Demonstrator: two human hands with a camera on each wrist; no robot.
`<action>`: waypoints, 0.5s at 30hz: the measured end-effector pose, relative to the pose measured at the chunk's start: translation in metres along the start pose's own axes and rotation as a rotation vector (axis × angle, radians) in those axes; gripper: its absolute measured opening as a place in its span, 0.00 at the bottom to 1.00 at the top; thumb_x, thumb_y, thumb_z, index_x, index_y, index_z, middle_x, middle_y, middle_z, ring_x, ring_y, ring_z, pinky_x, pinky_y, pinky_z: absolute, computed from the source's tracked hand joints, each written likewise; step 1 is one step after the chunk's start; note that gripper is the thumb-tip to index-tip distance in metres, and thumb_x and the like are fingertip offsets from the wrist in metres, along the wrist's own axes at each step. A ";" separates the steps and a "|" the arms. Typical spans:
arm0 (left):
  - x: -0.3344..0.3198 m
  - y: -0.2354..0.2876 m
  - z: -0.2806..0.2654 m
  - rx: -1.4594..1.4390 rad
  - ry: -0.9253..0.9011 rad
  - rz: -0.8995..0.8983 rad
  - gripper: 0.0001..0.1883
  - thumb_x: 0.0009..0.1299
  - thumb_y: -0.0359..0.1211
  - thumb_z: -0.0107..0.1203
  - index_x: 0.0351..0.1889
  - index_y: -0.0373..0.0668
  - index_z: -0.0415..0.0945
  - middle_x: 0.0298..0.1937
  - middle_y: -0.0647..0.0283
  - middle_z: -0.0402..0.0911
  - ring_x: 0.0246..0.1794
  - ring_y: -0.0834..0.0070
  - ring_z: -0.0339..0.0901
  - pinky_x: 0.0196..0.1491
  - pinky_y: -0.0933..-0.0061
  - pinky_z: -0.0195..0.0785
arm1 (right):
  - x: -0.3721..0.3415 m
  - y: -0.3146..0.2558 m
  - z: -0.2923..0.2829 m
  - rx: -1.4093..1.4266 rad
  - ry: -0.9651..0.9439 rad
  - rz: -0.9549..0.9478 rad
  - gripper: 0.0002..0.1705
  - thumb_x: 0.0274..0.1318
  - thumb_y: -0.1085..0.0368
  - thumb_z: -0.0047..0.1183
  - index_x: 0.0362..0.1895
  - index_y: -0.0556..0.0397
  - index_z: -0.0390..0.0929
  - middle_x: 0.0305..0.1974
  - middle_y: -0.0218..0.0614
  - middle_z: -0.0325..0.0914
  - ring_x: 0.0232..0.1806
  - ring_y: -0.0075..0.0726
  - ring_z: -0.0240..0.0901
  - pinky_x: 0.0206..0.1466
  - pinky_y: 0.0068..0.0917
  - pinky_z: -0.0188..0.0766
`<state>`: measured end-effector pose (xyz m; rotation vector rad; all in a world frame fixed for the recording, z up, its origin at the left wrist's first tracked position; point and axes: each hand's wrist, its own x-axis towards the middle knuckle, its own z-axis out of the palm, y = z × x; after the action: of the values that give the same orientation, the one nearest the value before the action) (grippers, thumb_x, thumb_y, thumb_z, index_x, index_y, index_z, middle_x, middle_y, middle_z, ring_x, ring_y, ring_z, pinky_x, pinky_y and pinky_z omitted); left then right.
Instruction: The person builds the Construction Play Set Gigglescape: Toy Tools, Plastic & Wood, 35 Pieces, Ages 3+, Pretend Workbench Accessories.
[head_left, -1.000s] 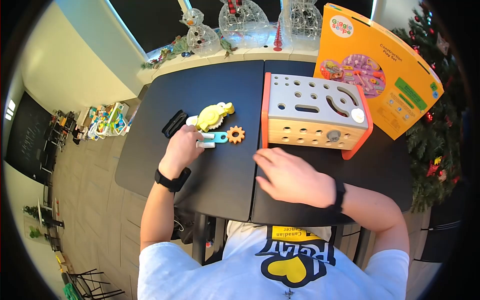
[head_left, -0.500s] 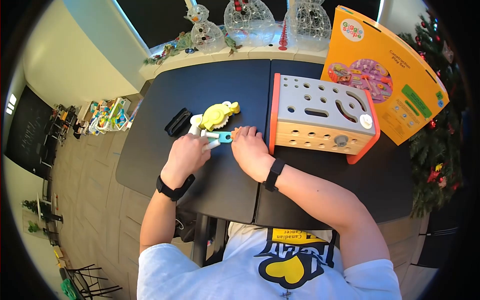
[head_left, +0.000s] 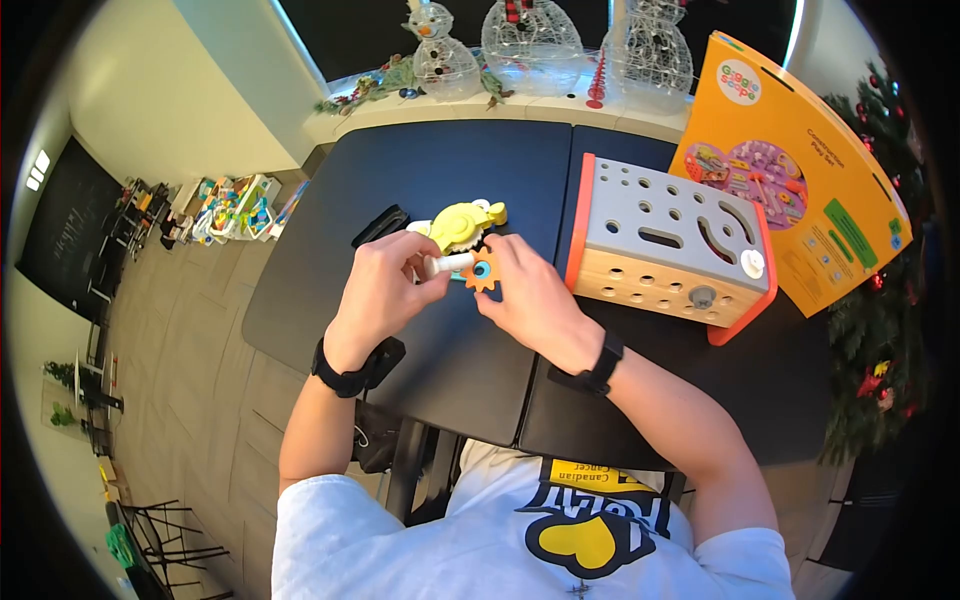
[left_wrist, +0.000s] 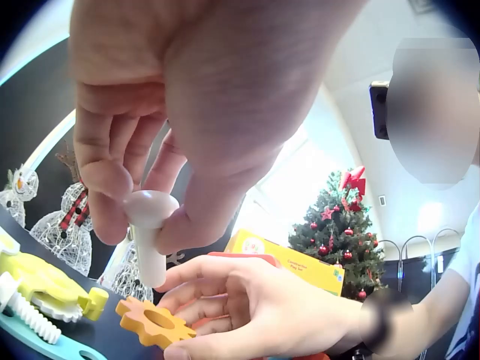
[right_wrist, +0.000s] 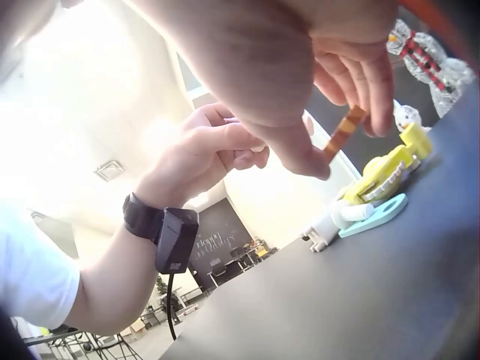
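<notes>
My left hand (head_left: pixel 380 290) pinches a smooth white toy peg (left_wrist: pixel 151 255) with a round head, between thumb and fingers. In my right hand (head_left: pixel 545 310), thumb and fingers pinch an orange toy gear (left_wrist: pixel 136 313) by its edge. The peg's tip points at the gear, close to its central hole. Both are held above the dark table. Beneath and behind them lie a yellow toy circular saw (head_left: pixel 462 225) with a white toothed blade and a teal strip (right_wrist: pixel 384 215) with a hole. A white threaded screw (left_wrist: pixel 34 316) rests by the strip.
A black object (head_left: pixel 380 227) lies left of the saw. To the right stands a toy workbench (head_left: pixel 625 280) with a grey, holed top and red ends. Behind it leans an orange box (head_left: pixel 800 180). A seam crosses the table (head_left: pixel 450 370). Wire snowmen (head_left: pixel 445 65) line the ledge.
The right hand came left from near the workbench, took the orange gear and lifted it. The left hand picked up a white peg from beside the teal strip and brought it to the gear.
</notes>
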<state>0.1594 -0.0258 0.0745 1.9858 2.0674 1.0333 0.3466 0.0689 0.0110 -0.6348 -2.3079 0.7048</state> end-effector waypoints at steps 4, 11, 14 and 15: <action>-0.003 0.018 -0.003 -0.003 0.010 0.112 0.14 0.56 0.27 0.74 0.40 0.38 0.86 0.29 0.63 0.82 0.23 0.78 0.78 0.30 0.75 0.73 | -0.005 -0.009 -0.013 -0.008 0.131 -0.157 0.35 0.51 0.70 0.68 0.63 0.61 0.70 0.55 0.48 0.76 0.56 0.55 0.78 0.57 0.44 0.80; -0.005 0.051 -0.004 -0.137 -0.014 0.233 0.22 0.54 0.33 0.81 0.44 0.39 0.85 0.35 0.62 0.83 0.27 0.76 0.79 0.32 0.74 0.75 | -0.020 -0.023 -0.036 -0.063 0.266 -0.364 0.39 0.43 0.71 0.70 0.64 0.62 0.74 0.57 0.47 0.79 0.57 0.53 0.79 0.58 0.43 0.79; -0.003 0.056 -0.004 -0.217 -0.043 0.212 0.23 0.55 0.37 0.81 0.45 0.38 0.84 0.39 0.62 0.82 0.28 0.75 0.78 0.33 0.74 0.74 | -0.031 -0.024 -0.051 -0.083 0.297 -0.419 0.38 0.45 0.72 0.69 0.64 0.63 0.75 0.57 0.46 0.80 0.52 0.50 0.80 0.54 0.40 0.81; -0.002 0.058 -0.002 -0.203 -0.036 0.189 0.23 0.55 0.37 0.81 0.45 0.38 0.84 0.39 0.62 0.82 0.28 0.75 0.78 0.33 0.74 0.74 | -0.038 -0.025 -0.055 -0.081 0.288 -0.427 0.37 0.45 0.72 0.69 0.64 0.63 0.75 0.57 0.46 0.80 0.51 0.49 0.81 0.52 0.39 0.81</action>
<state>0.2084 -0.0325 0.1054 2.1070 1.7054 1.1773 0.4040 0.0457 0.0466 -0.2414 -2.1093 0.2987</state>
